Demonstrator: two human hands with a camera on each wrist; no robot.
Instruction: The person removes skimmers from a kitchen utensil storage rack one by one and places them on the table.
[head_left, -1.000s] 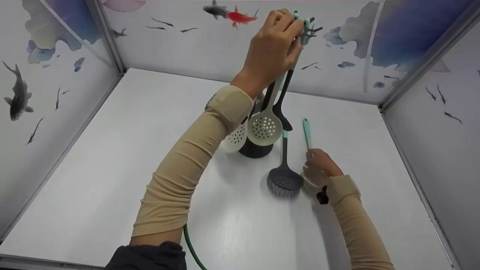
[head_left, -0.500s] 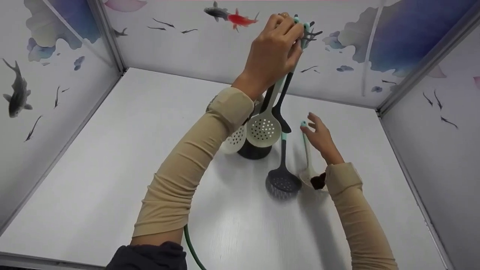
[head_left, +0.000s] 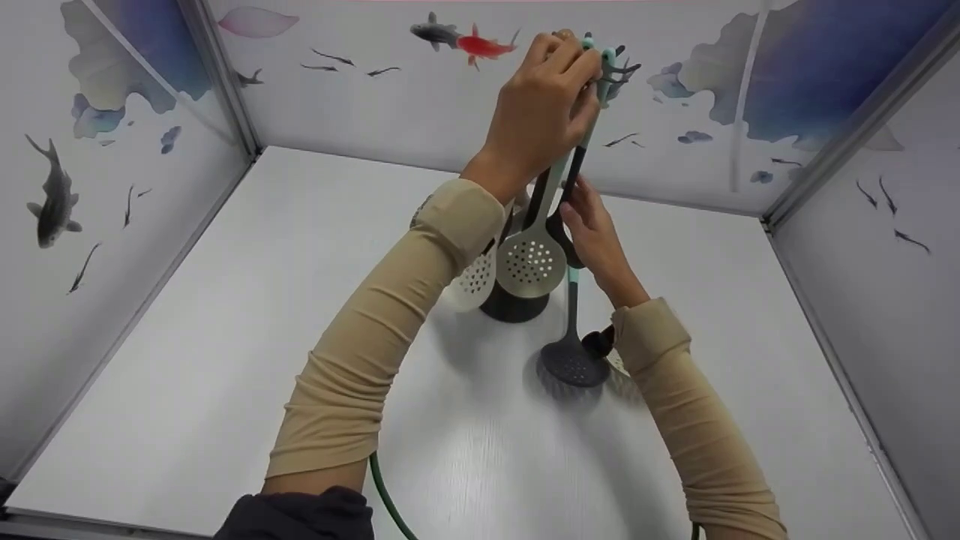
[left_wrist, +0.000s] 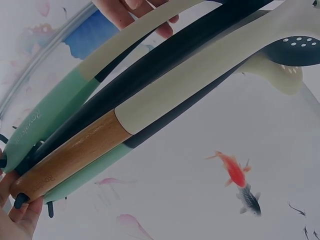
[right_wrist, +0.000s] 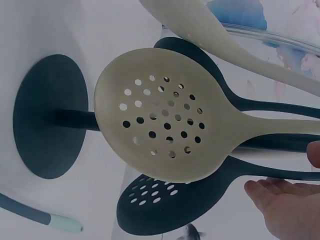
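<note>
The black, plastic-looking perforated spoon (right_wrist: 175, 212) hung handle-up, near-vertical, on the black round-based stand (head_left: 514, 307), just left of the nearer right hand (head_left: 598, 236); whether its fingers pinched the handle could not be told. The left hand (head_left: 541, 97) gripped the stand's top.

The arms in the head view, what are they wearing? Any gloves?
The left sleeve and right sleeve are tan and wrinkled, with thick wrist cuffs. Dark cloth bunches below the left one, and a small black piece sticks out by the right cuff. A green cord shows beside the left sleeve. No gloves: left hand and right hand are bare.
</note>
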